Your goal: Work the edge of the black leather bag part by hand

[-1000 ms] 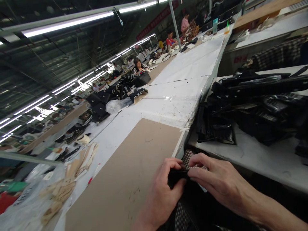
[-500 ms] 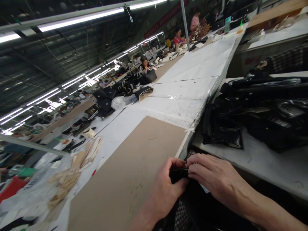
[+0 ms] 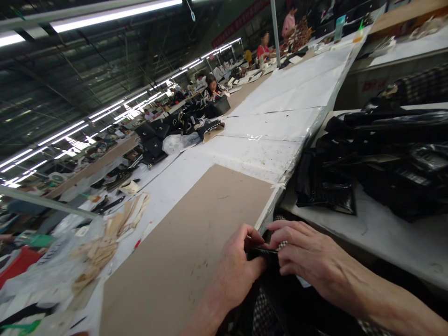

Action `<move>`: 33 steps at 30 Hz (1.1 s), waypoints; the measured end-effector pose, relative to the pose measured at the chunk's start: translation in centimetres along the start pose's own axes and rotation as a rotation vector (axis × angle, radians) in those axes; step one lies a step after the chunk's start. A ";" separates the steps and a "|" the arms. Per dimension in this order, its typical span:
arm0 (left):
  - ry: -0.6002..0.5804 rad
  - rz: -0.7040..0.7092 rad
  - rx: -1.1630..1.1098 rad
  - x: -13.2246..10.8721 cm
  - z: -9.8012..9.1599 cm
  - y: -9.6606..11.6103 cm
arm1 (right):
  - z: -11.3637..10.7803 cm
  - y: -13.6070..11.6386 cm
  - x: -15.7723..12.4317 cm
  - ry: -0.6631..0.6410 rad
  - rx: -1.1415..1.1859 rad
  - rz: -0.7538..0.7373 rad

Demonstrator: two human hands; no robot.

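Note:
At the near table edge, my left hand [image 3: 236, 268] pinches a black piece of material [image 3: 280, 298] between thumb and fingers. My right hand [image 3: 311, 256] is beside it, its curled fingers meeting the left fingertips at the piece's upper edge. Most of the black piece hangs below my hands in dark shadow, so its full shape is hidden. Black-and-white checked cloth [image 3: 262, 315] shows below my left wrist. A small pale patch [image 3: 303, 282] peeks out under my right palm.
A beige board [image 3: 189, 233] lies on the white-covered table [image 3: 262, 126]. To the right, shiny black pieces [image 3: 325, 186] are heaped on a lower surface. Tan strips [image 3: 101, 252], clear plastic and a red pen [image 3: 137, 243] lie left. Black bags [image 3: 154, 135] and seated people are farther back.
My right fingers have lifted and spread slightly along the black piece's edge. My left hand keeps its pinch with a small shift. The view has moved slightly.

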State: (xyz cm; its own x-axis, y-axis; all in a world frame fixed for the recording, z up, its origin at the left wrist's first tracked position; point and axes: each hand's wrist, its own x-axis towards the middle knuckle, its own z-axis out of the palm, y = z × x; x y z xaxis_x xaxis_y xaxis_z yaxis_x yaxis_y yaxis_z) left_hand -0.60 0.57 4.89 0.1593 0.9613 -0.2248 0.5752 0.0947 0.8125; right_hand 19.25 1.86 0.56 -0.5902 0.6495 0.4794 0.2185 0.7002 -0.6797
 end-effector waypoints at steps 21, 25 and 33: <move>-0.032 0.102 0.036 -0.5 -1.1 -0.6 | 2.0 -0.3 -0.6 0.310 0.016 0.303; -0.033 0.176 0.105 -0.5 -1.1 -0.5 | 1.9 -0.2 -0.7 0.304 -0.025 0.304; -0.046 0.253 0.152 -0.1 -0.8 -0.4 | 1.8 0.1 -0.9 0.302 -0.046 0.332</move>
State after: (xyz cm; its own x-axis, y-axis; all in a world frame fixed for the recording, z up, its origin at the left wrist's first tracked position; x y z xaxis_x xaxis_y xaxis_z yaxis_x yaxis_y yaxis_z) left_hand -1.46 0.60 5.04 0.3466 0.9365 -0.0524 0.6256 -0.1892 0.7569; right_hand 18.39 0.79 -0.94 -0.2300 0.8940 0.3845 0.3958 0.4469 -0.8023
